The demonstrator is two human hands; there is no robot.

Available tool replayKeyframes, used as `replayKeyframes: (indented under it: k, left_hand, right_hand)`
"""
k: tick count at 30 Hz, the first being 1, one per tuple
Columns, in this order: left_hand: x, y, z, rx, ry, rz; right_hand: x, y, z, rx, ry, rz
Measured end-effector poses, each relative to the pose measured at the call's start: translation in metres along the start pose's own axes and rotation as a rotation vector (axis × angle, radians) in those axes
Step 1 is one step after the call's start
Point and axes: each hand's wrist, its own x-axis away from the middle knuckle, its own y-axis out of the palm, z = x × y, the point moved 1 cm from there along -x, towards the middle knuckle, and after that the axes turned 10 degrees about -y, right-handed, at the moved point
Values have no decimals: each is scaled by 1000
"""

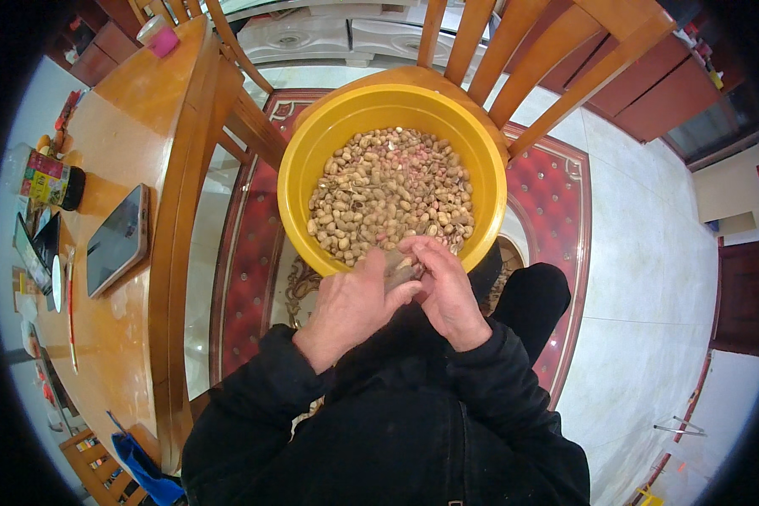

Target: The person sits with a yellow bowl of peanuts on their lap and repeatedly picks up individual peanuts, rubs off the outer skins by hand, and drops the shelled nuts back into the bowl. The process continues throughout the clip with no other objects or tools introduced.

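A yellow plastic basin [294, 209] sits on a wooden chair seat in front of me. Unshelled peanuts [348, 215] fill its bottom, with some pink-skinned kernels [411, 161] and loose shell pieces among them. My left hand [351, 300] and my right hand [446, 291] meet over the near rim. Between them is a small greyish-brown object [400, 269], partly covered and blurred, so its kind is unclear; my left thumb and fingers are around it. My right fingers curl around a pale peanut [410, 262] beside it.
At left is a wooden table [126, 329] bearing a smartphone [119, 240], a labelled jar [50, 180], a thin red stick [71, 316] and a pink-based cup [159, 37]. A slatted chair back [518, 57] rises behind the basin. A red patterned rug [563, 209] lies below.
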Motion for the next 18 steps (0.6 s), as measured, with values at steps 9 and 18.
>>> replayKeyframes:
  k: [9, 18]
  left_hand:
    - [-10, -7, -17, 92, -77, -2]
    - [-11, -7, -23, 153, -44, 73]
  right_hand:
    - [-18, -12, -20, -22, 20, -31]
    - [-28, -4, -30, 113, -94, -131]
